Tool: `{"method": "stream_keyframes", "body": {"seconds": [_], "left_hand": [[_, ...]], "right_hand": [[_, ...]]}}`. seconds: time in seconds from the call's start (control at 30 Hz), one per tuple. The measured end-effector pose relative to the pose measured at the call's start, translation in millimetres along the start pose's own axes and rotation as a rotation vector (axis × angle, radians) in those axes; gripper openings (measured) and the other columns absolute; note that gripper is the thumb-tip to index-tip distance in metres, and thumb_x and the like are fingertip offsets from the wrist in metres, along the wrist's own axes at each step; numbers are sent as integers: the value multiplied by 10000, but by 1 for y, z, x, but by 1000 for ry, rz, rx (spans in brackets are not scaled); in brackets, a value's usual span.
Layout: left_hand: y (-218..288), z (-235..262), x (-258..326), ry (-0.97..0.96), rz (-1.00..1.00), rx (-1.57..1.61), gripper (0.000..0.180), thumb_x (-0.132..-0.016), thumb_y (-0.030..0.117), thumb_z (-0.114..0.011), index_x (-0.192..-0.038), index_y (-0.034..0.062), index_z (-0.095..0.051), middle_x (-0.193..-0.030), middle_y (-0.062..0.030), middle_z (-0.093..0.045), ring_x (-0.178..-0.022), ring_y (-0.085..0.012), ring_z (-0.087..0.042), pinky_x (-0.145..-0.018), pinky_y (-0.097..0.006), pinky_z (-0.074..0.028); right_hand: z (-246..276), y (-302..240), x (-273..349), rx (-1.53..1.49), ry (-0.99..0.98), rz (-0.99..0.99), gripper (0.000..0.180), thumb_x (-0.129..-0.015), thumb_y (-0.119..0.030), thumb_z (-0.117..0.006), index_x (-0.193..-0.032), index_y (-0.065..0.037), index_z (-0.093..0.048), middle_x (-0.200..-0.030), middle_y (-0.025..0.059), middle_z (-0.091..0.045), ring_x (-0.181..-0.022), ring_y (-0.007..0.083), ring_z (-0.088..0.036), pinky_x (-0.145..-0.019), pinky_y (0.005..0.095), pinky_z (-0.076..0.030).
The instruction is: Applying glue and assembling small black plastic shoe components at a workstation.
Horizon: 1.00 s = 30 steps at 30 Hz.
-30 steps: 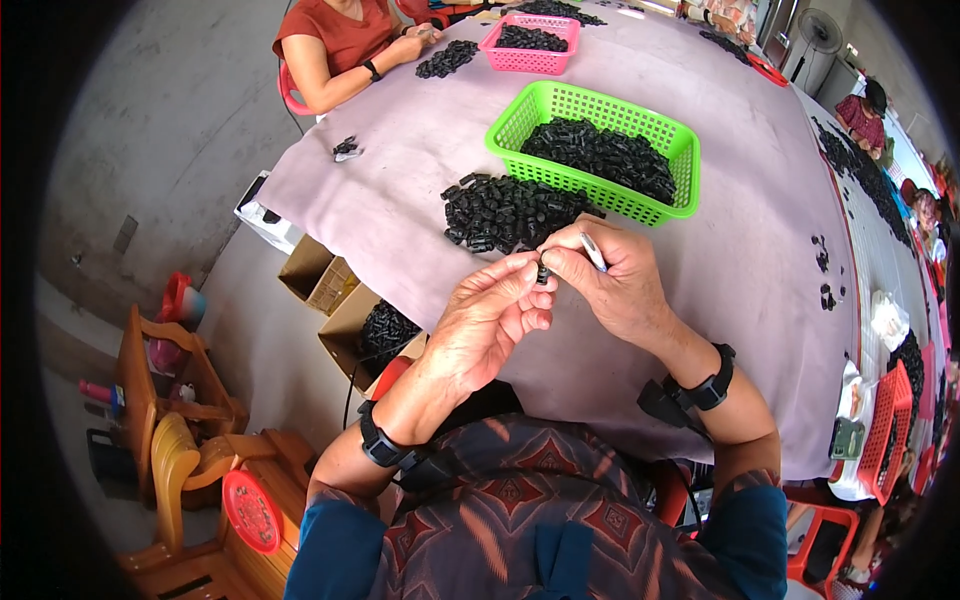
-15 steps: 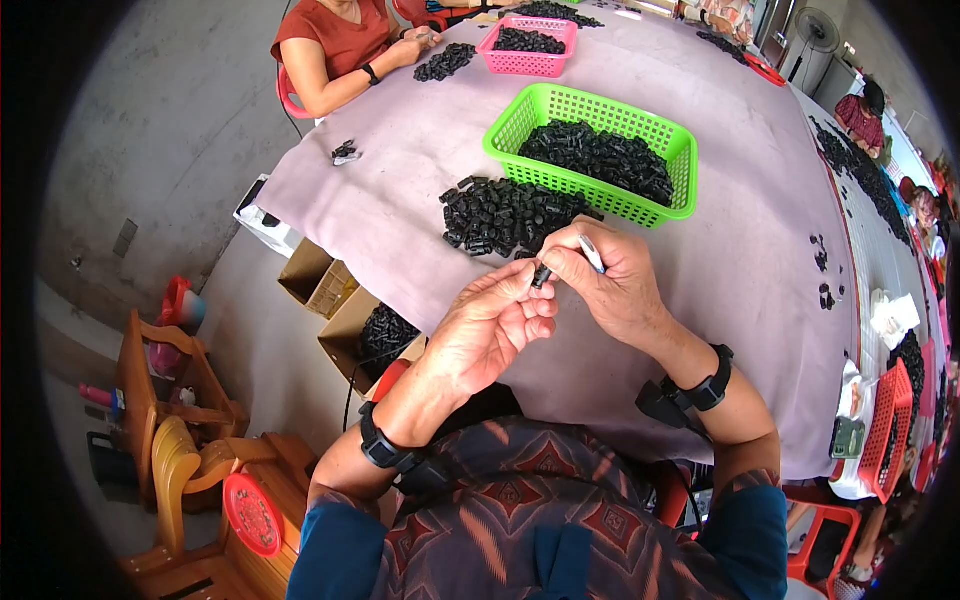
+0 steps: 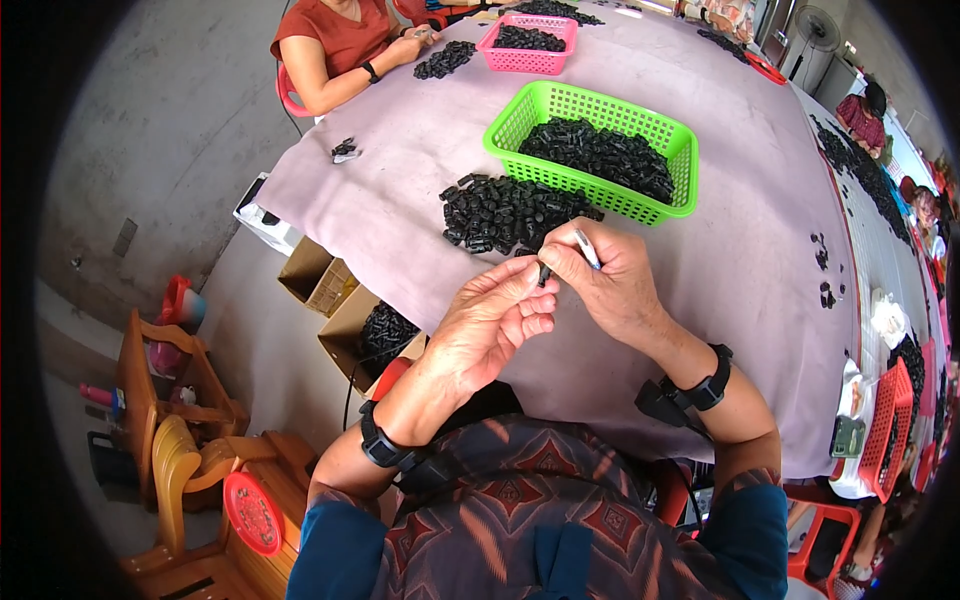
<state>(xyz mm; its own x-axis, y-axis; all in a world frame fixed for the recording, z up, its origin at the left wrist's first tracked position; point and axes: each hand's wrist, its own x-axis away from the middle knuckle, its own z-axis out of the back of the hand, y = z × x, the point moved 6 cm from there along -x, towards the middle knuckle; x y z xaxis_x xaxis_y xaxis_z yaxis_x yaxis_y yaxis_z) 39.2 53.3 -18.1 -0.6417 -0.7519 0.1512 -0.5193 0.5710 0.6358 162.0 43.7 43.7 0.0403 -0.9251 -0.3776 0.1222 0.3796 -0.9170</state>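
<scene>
"Where's the small black part?"

"Between the fingertips of both hands, on the wearer's side of the heap of black parts, which lies by the green basket."

"And the grips?"

"The left hand pinches the part between thumb and fingers. The right hand has thumb and forefinger at it too, with a slim pale tool tucked in its grasp. What the right fingertips press on, I can't tell."

"How would you do this well?"

"I'd pinch firmly but lightly, brace the hands together, and point the tool's tip away from the left fingers"
</scene>
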Motion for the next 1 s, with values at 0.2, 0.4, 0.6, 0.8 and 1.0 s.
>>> {"method": "stream_keyframes", "body": {"seconds": [0.2, 0.4, 0.6, 0.8, 1.0], "left_hand": [[5, -2, 2, 54, -56, -31, 232, -907, 168, -590, -1101, 45, -563, -896, -14, -628, -779, -105, -595, -685, -262, -496], [4, -2, 2, 45, -66, -73, 223, -906, 165, -590, -1087, 38, -569, -886, -9, -621, -772, -105, -583, -676, -259, -492], [2, -5, 1, 1, -47, -52, 215, -911, 209, -587, -1042, 39, -582, -837, -4, -593, -735, -108, -505, -635, -239, -442], [-1, -4, 0, 8, -18, -27, 187, -922, 215, -571, -1008, 50, -586, -839, -24, -609, -732, -113, -515, -634, -247, -446], [2, -5, 3, 83, -34, -112, 206, -930, 209, -556, -1038, 35, -581, -853, -77, -649, -759, -147, -596, -661, -289, -504]], "right_hand": [[-3, -5, 2, 203, 19, 157, 205, -755, -56, -731, -765, -9, -532, -632, 14, -493, -576, 50, -447, -509, 240, -399], [0, -2, 2, 179, 20, 105, 201, -763, -65, -721, -731, -16, -529, -611, 16, -480, -555, 62, -408, -493, 256, -380], [1, 3, 1, 101, 53, 99, 238, -834, -108, -665, -681, -14, -509, -583, 36, -503, -529, 61, -398, -471, 267, -366], [5, 12, 1, 181, 75, 84, 300, -865, -152, -641, -654, -8, -483, -542, 43, -441, -525, 59, -370, -456, 278, -341], [7, 17, 0, 185, 75, 77, 330, -875, -174, -632, -648, -10, -459, -541, 37, -408, -531, 62, -352, -453, 278, -326]]}}
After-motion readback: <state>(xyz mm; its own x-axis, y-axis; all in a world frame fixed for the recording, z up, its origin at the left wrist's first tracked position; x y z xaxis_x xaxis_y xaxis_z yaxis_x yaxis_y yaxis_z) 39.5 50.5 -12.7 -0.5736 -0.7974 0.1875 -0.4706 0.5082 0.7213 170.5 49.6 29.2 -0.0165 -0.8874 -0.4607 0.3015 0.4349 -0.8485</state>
